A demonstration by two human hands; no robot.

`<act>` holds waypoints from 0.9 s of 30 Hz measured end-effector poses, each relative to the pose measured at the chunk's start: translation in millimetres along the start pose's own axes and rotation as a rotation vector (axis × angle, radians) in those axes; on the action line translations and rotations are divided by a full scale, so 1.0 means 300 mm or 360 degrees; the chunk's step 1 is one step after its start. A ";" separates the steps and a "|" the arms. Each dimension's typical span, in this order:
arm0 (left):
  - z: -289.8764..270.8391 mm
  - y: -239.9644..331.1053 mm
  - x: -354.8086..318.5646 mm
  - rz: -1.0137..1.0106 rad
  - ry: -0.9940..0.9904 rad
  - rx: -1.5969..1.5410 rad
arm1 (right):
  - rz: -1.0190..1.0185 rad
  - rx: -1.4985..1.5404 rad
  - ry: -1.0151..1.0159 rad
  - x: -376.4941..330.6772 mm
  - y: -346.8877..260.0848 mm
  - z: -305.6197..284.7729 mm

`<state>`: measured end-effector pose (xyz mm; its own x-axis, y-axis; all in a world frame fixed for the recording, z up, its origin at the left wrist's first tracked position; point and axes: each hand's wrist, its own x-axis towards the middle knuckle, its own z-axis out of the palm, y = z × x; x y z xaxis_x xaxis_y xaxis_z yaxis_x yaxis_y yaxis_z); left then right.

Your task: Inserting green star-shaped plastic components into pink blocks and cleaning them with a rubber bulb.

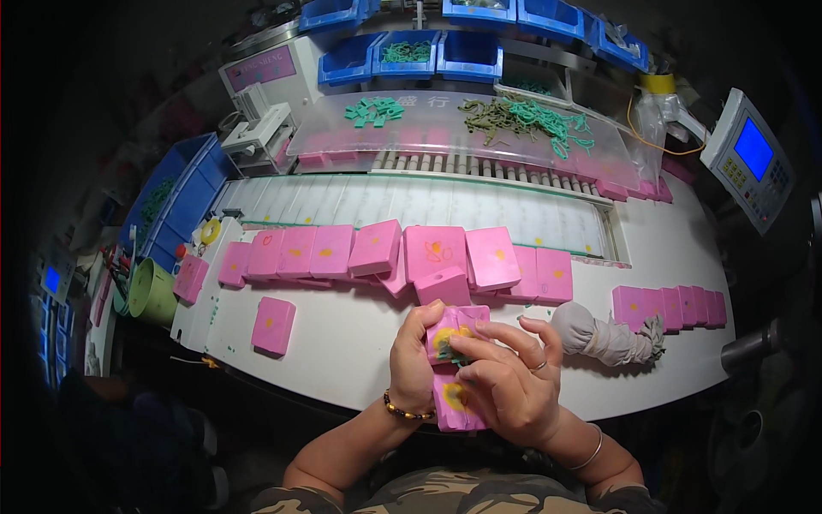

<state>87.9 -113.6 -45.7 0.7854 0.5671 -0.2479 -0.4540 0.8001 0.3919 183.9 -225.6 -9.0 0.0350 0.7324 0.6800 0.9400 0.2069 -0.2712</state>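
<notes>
My left hand (413, 361) and my right hand (507, 381) together hold a stack of pink rectangular blocks (454, 403) with yellow spots, just over the near edge of the white table (342, 343). The left hand grips the stack's left side. The right hand's fingers press on the top block (447, 330), where a small green piece (455, 355) shows beside the fingertips. A row of similar pink blocks (377, 253) lies across the table beyond my hands.
A single pink block (274, 325) lies at the left. A white cloth bundle (604, 338) and more pink blocks (672, 307) sit at the right. Behind are a white conveyor (411, 199), green pieces (522, 116) on a clear cover, blue bins (411, 56), a control panel (749, 158) and a green cup (150, 291).
</notes>
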 end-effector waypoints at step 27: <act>-0.057 0.037 0.016 0.0549 -0.0441 0.1293 | 0.1083 0.1513 0.0463 0.013 0.106 -0.037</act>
<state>79.6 -98.6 -57.5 0.7816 0.5979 0.1777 -0.3294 0.1537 0.9316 217.7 -223.3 -7.5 0.6167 0.7288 0.2975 0.0777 0.3197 -0.9443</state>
